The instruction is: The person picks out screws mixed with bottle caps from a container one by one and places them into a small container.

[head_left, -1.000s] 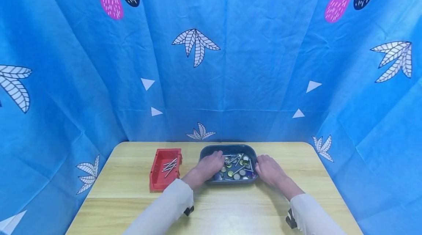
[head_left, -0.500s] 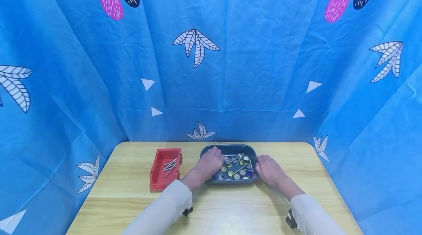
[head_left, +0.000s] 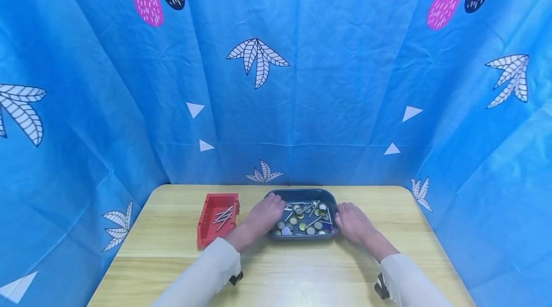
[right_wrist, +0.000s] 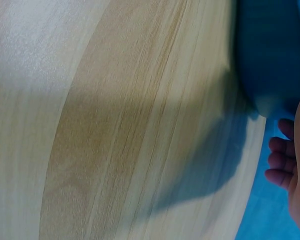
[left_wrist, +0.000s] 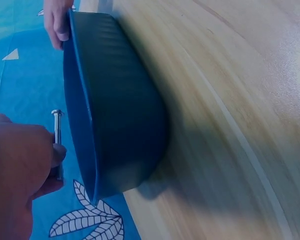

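Observation:
A dark blue tray [head_left: 304, 238] holds bottle caps and long metal bolts; it stands at the back middle of the table. My left hand [head_left: 265, 212] is over its left rim, and in the left wrist view that hand [left_wrist: 20, 165] pinches a silver bolt [left_wrist: 57, 125], head up, just outside the tray [left_wrist: 120, 100]. At the tray's right end my right hand [head_left: 354, 222] grips the rim, its fingers [left_wrist: 61, 30] curled over the edge. A red bin [head_left: 207, 230] with several bolts [head_left: 223, 216] lies left of the tray.
The wooden table [head_left: 302, 273] has rounded back corners. A blue patterned cloth [head_left: 293, 106] hangs behind it and on both sides. Bottle caps [head_left: 310, 231] and bolts [head_left: 313, 222] lie mixed across the tray's floor.
My left hand has moved left from inside the tray to its left rim, uncovering more caps and a bolt. The right hand, tray and red bin stay where they were.

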Motion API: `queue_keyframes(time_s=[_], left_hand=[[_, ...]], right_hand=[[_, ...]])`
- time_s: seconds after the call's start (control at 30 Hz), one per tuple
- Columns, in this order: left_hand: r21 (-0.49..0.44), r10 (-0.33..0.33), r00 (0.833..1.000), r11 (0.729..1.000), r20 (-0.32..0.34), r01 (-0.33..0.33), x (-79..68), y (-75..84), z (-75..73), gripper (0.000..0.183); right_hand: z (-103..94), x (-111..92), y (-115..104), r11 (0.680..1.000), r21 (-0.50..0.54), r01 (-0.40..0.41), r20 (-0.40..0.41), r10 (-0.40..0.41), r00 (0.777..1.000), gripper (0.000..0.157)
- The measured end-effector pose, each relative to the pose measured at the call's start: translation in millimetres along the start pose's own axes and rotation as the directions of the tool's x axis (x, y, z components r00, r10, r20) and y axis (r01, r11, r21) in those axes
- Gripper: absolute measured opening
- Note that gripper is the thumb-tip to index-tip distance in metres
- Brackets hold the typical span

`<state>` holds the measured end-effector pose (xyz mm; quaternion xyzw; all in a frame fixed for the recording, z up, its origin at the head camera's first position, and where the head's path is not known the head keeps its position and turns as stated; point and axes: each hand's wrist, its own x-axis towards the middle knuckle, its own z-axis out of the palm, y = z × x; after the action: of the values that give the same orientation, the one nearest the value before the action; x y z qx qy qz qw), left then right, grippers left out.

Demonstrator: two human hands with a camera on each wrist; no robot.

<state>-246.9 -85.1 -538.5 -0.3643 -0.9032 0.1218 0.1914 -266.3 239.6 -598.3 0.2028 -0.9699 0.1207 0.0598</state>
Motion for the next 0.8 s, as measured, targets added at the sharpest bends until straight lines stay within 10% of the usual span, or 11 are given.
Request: queue_keyframes(time_s=[0.23, 0.8], left_hand=[[-0.282, -0.105, 0.993, 0.952, 0.057, 0.117, -14.1, -8.2, -6.5, 0.052], [-0.452, -0.267, 0.956, 0.842, 0.124, 0.294, -53.0, -30.2, -17.6, 0.029]], right_hand=[[-1.6, -1, -2, 1.0, 0.007, -0.004, 0.007, 0.004, 1.0, 0.021], [-1.8, 1, -1, 1.0, -0.01, 0.008, 0.005, -0.008, 1.0, 0.02]])
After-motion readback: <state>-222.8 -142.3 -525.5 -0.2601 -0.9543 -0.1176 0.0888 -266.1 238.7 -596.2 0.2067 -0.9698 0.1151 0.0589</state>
